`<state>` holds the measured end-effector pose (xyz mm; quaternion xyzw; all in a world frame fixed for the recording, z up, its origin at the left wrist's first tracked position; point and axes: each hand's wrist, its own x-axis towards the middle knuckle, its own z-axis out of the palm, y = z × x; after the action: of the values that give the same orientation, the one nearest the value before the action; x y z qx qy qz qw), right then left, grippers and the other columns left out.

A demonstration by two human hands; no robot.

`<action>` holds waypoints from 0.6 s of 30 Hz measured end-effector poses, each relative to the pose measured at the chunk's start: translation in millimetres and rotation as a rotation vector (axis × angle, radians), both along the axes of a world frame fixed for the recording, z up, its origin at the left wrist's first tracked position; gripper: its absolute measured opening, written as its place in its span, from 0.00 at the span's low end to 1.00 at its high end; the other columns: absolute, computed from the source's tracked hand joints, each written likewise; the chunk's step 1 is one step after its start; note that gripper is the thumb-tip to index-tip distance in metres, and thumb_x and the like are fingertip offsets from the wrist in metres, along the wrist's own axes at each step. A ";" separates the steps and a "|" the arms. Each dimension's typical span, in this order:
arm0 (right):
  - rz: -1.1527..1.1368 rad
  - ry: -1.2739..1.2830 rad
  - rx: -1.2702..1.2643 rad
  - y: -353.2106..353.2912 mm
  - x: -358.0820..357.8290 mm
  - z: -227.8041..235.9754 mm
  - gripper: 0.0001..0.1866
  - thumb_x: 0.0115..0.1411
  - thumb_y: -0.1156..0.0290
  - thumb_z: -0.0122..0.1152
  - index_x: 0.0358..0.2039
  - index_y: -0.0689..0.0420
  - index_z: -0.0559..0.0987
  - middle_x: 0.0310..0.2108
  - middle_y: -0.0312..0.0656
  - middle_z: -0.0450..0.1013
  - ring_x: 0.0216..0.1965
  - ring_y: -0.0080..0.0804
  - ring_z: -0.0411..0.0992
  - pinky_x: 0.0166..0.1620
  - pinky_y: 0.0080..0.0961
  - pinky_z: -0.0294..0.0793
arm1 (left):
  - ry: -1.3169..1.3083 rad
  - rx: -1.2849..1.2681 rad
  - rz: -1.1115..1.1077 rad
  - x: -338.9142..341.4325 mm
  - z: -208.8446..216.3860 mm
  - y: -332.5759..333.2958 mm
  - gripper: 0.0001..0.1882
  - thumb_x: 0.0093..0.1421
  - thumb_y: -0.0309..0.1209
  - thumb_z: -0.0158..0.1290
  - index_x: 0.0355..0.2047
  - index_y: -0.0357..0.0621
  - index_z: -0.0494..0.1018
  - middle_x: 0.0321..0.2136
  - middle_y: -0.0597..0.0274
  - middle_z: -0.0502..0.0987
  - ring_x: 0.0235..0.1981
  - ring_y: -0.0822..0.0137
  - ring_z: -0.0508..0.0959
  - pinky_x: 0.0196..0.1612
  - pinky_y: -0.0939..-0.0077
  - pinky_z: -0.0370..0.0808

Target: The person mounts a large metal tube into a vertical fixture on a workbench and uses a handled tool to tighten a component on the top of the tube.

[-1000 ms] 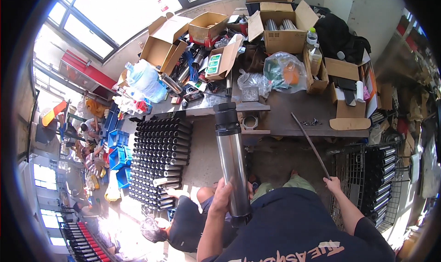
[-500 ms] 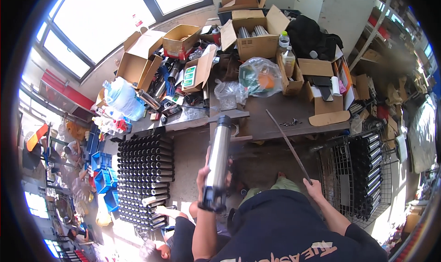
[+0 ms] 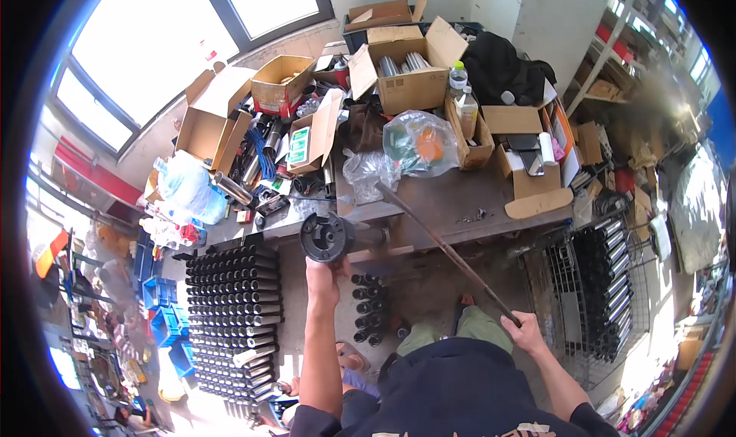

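My left hand (image 3: pixel 323 277) is closed around a metal cylinder with a black slotted end fitting (image 3: pixel 326 238). That end faces up toward me, and the foreshortened steel body stretches to the right by the bench edge. In my right hand (image 3: pixel 524 332) is the lower end of a long thin rod (image 3: pixel 448 253). It slants up and left, its far tip over the bench near a clear plastic bag (image 3: pixel 370 175). The rod's tip and the cylinder are apart.
A cluttered workbench (image 3: pixel 437 207) spans the front, with open cardboard boxes (image 3: pixel 414 92) and bottles. Rows of black-ended cylinders (image 3: pixel 230 299) stand on the floor at left, a smaller group (image 3: pixel 369 308) nearer. A wire cage (image 3: pixel 571 299) of cylinders is at right. Another person's foot (image 3: pixel 353 356) shows low.
My left hand has swung the cylinder from upright to lying over, its black end now toward me. The rod has shifted left, its tip further over the bench. The view has moved slightly.
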<state>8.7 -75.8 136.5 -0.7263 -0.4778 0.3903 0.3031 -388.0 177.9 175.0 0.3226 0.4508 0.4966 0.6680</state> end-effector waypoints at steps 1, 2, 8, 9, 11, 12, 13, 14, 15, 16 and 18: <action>0.053 0.002 0.019 4.9 5.4 -3.0 0.20 0.62 0.65 0.63 0.18 0.63 0.70 0.12 0.37 0.58 0.17 0.19 0.55 0.21 0.29 0.56 | 0.131 0.170 0.056 -4.6 -15.9 4.0 0.15 0.64 0.30 0.47 0.49 0.39 0.72 0.30 0.55 0.76 0.23 0.62 0.77 0.27 0.73 0.76; 0.072 0.005 0.028 10.6 11.2 1.5 0.20 0.62 0.65 0.63 0.18 0.63 0.70 0.12 0.36 0.58 0.18 0.18 0.55 0.22 0.29 0.56 | 0.227 0.332 0.121 17.0 3.2 4.5 0.21 0.59 0.24 0.50 0.54 0.37 0.69 0.38 0.53 0.74 0.31 0.61 0.77 0.36 0.72 0.76; 0.223 0.055 0.018 70.7 58.7 28.1 0.19 0.65 0.64 0.61 0.21 0.63 0.71 0.15 0.32 0.56 0.21 0.16 0.55 0.23 0.25 0.57 | 0.897 0.797 0.634 146.3 21.0 23.5 0.44 0.43 0.28 0.67 0.61 0.36 0.60 0.52 0.41 0.69 0.52 0.47 0.74 0.56 0.58 0.70; 0.236 0.022 0.035 80.4 68.9 31.1 0.19 0.65 0.64 0.61 0.22 0.64 0.71 0.15 0.32 0.56 0.22 0.16 0.54 0.23 0.26 0.57 | 0.751 0.753 0.708 160.5 20.8 38.3 0.42 0.43 0.29 0.68 0.58 0.36 0.62 0.49 0.41 0.73 0.49 0.47 0.77 0.53 0.58 0.73; 0.282 -0.003 0.031 103.5 89.7 40.7 0.19 0.64 0.64 0.61 0.22 0.64 0.71 0.15 0.32 0.57 0.21 0.17 0.55 0.24 0.26 0.58 | 0.773 0.621 0.768 156.5 22.9 62.1 0.37 0.41 0.33 0.73 0.50 0.37 0.68 0.38 0.47 0.80 0.39 0.49 0.82 0.43 0.61 0.78; 0.302 -0.025 0.032 111.2 103.7 41.9 0.19 0.64 0.64 0.62 0.22 0.64 0.71 0.15 0.33 0.57 0.21 0.17 0.55 0.24 0.26 0.59 | 0.759 0.598 0.741 152.5 30.7 68.0 0.35 0.41 0.33 0.74 0.47 0.37 0.69 0.38 0.47 0.81 0.39 0.49 0.83 0.43 0.60 0.78; 0.322 -0.047 0.034 115.0 120.5 42.7 0.19 0.64 0.63 0.62 0.22 0.64 0.71 0.14 0.33 0.58 0.21 0.17 0.56 0.24 0.26 0.59 | 0.743 0.575 0.716 150.3 37.8 71.7 0.34 0.40 0.33 0.74 0.45 0.37 0.70 0.37 0.48 0.82 0.39 0.50 0.83 0.42 0.60 0.78; 0.354 -0.055 0.038 122.4 132.6 41.9 0.19 0.64 0.63 0.62 0.22 0.64 0.72 0.14 0.33 0.58 0.21 0.17 0.56 0.24 0.25 0.59 | 0.751 0.591 0.733 142.8 38.7 74.0 0.32 0.39 0.33 0.75 0.42 0.38 0.70 0.36 0.48 0.83 0.38 0.51 0.84 0.41 0.60 0.79; 0.386 -0.065 0.029 129.1 142.1 46.0 0.19 0.63 0.63 0.62 0.22 0.64 0.72 0.14 0.35 0.60 0.20 0.17 0.58 0.24 0.26 0.61 | 0.746 0.606 0.734 137.1 30.7 77.2 0.31 0.39 0.31 0.73 0.44 0.38 0.71 0.37 0.50 0.83 0.39 0.54 0.84 0.43 0.63 0.79; 0.426 -0.061 0.009 140.7 147.4 55.5 0.18 0.63 0.63 0.62 0.22 0.64 0.72 0.13 0.36 0.61 0.20 0.18 0.58 0.24 0.27 0.62 | 0.732 0.625 0.708 127.9 27.1 84.1 0.32 0.39 0.30 0.73 0.45 0.38 0.72 0.37 0.52 0.83 0.39 0.57 0.83 0.44 0.64 0.78; 0.532 -0.108 -0.005 165.7 161.0 73.8 0.18 0.63 0.64 0.61 0.22 0.64 0.73 0.13 0.37 0.64 0.19 0.19 0.60 0.25 0.27 0.63 | 0.714 0.637 0.657 121.7 18.9 84.4 0.32 0.40 0.28 0.71 0.47 0.38 0.74 0.37 0.55 0.82 0.39 0.63 0.81 0.47 0.67 0.77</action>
<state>169.7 90.0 210.3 -0.5955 -0.6664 0.4183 0.1622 -266.3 262.2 193.9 0.4985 0.5529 0.6493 0.1554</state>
